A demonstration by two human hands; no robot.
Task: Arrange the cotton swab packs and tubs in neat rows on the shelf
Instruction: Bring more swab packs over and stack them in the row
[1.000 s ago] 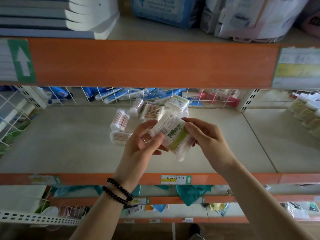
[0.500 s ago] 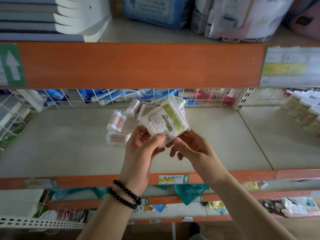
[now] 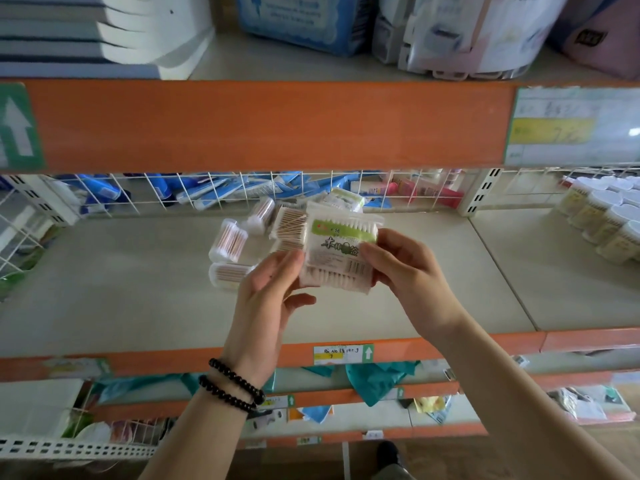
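Above beige shelf point(image 3: 138, 299), both hands pinching crinkly rectangular swab pack point(image 3: 337, 254)

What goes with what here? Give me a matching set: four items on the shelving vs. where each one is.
Things:
1. flat clear cotton swab pack with green label
2. clear cylindrical tub of pink-stemmed swabs
3. group of white-lidded round tubs
4. black bead bracelets

Places:
A. far right of the shelf
B. on the left wrist
C. held between left hand and right hand
D. lying on the shelf, left of the held pack

Pairs: 1-C, 2-D, 3-A, 4-B
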